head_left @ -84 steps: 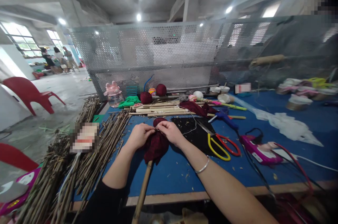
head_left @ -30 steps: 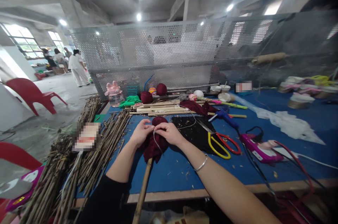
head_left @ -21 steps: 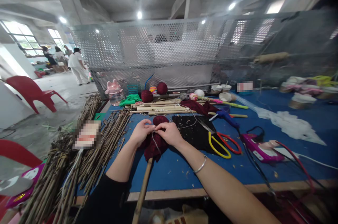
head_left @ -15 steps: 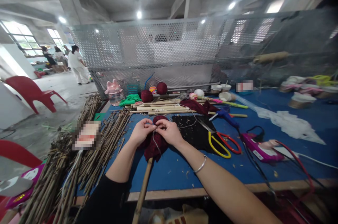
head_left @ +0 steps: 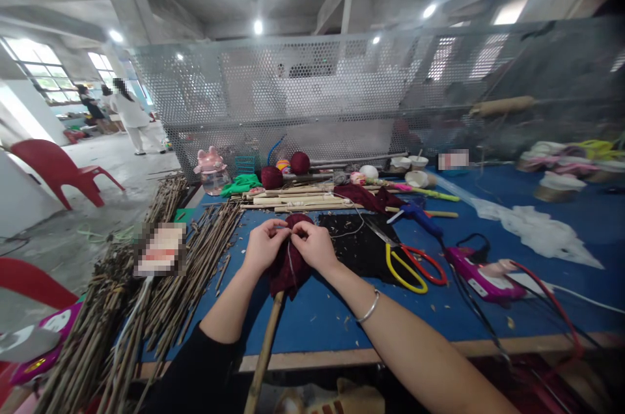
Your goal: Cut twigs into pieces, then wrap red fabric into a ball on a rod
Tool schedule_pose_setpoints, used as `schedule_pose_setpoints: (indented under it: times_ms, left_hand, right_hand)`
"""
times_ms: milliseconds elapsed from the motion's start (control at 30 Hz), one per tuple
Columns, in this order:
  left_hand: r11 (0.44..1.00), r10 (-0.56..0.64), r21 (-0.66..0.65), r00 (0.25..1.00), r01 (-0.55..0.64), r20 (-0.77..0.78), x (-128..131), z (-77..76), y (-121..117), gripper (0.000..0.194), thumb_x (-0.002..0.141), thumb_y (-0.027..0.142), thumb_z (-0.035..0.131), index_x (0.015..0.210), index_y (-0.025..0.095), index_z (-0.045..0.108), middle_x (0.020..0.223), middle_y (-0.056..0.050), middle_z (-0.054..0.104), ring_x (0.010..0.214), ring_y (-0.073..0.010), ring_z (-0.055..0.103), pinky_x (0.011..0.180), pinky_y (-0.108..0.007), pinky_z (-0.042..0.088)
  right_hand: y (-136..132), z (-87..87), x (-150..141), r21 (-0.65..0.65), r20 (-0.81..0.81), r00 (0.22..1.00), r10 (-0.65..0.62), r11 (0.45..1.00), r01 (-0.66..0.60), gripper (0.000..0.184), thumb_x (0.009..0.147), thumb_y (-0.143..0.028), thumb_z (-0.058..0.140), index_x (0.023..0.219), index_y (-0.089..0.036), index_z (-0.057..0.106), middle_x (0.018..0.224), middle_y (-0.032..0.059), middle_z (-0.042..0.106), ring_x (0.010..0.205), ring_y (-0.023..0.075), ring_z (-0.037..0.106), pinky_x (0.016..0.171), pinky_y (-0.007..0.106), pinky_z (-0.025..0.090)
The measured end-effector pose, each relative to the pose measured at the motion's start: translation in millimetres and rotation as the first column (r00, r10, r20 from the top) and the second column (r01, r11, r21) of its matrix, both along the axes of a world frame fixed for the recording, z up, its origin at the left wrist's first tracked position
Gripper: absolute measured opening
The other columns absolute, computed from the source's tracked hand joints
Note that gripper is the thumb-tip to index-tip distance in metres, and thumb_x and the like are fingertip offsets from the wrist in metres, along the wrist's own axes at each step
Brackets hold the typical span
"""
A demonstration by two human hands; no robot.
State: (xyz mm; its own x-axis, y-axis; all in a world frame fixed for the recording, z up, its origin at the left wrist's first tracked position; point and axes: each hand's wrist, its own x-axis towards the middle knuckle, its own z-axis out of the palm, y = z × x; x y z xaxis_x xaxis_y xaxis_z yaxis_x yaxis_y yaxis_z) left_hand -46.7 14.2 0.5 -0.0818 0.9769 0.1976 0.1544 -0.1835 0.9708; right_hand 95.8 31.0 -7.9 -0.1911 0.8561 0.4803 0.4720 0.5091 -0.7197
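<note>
A bamboo stick [head_left: 263,352] lies on the blue table [head_left: 332,323], pointing toward me, with a bundle of dark red cloth [head_left: 288,271] wrapped over its far end. My left hand [head_left: 262,246] and my right hand [head_left: 313,246] meet on top of the bundle. Both pinch the cloth and a thin pale string [head_left: 291,264] that hangs down over it. A silver bangle [head_left: 368,310] sits on my right wrist.
Yellow-and-red scissors [head_left: 407,264] lie right of my hands beside a black cloth [head_left: 359,245]. A pink glue gun [head_left: 481,277] with cords lies further right. Bundles of thin sticks [head_left: 146,297] fill the left side. Yarn balls [head_left: 271,177], cut bamboo and bowls line the perforated metal screen [head_left: 312,95]. People stand far left.
My hands have drawn a little closer to me with the bundle and keep working the string at its top. A person in white has walked further away at the far left.
</note>
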Motion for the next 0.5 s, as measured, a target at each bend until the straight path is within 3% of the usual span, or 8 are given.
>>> schedule_pose_setpoints:
  times_ms: [133, 233, 333, 500]
  left_hand:
    - [0.982, -0.037, -0.173, 0.972, 0.079, 0.230, -3.3, 3.1, 1.1, 0.050, 0.057, 0.029, 0.075, 0.100, 0.014, 0.054, 0.066, -0.002, 0.068, 0.054, -0.0102, 0.057, 0.056, -0.021, 0.042]
    - [0.964, -0.113, -0.192, 0.940, 0.181, 0.321, -6.1, 4.1, 1.7, 0.060, 0.052, 0.025, 0.079, 0.103, 0.013, 0.051, 0.071, -0.003, 0.069, 0.058, -0.0096, 0.059, 0.061, -0.021, 0.043]
    - [0.963, -0.136, -0.180, 0.936, 0.202, 0.323, -6.1, 3.9, 1.7, 0.060, 0.050, 0.023, 0.080, 0.101, 0.013, 0.051, 0.068, -0.001, 0.068, 0.058, -0.0092, 0.059, 0.063, -0.022, 0.043]
    - [0.983, -0.069, -0.152, 0.976, 0.102, 0.209, -0.9, 2.5, 0.2, 0.052, 0.048, 0.024, 0.079, 0.095, 0.014, 0.057, 0.064, 0.000, 0.065, 0.057, -0.0100, 0.057, 0.062, -0.022, 0.043]
  right_hand:
    - [-1.8, -0.2, -0.3, 0.084, 0.059, 0.998, 0.025, 0.996, -0.030, 0.010, 0.077, -0.024, 0.051, 0.072, -0.021, 0.060, 0.067, -0.0002, 0.062, 0.062, 0.0132, 0.056, 0.061, 0.022, 0.040]
    - [-1.2, -0.4, 1.1, 0.092, 0.078, 0.996, 0.052, 0.994, -0.059, 0.010, 0.078, -0.022, 0.050, 0.073, -0.021, 0.058, 0.070, -0.0006, 0.062, 0.066, 0.0138, 0.057, 0.066, 0.023, 0.040]
    - [0.3, -0.7, 3.5, 0.084, 0.092, 0.993, 0.078, 0.993, -0.086, 0.009, 0.079, -0.020, 0.050, 0.077, -0.022, 0.058, 0.072, -0.0007, 0.062, 0.067, 0.0141, 0.057, 0.067, 0.023, 0.040]
    - [3.7, -0.5, 6.8, 0.110, 0.127, 0.975, 0.182, 0.974, -0.196, 0.013, 0.078, -0.015, 0.049, 0.081, -0.022, 0.060, 0.080, 0.0004, 0.065, 0.074, 0.0145, 0.058, 0.071, 0.023, 0.041]
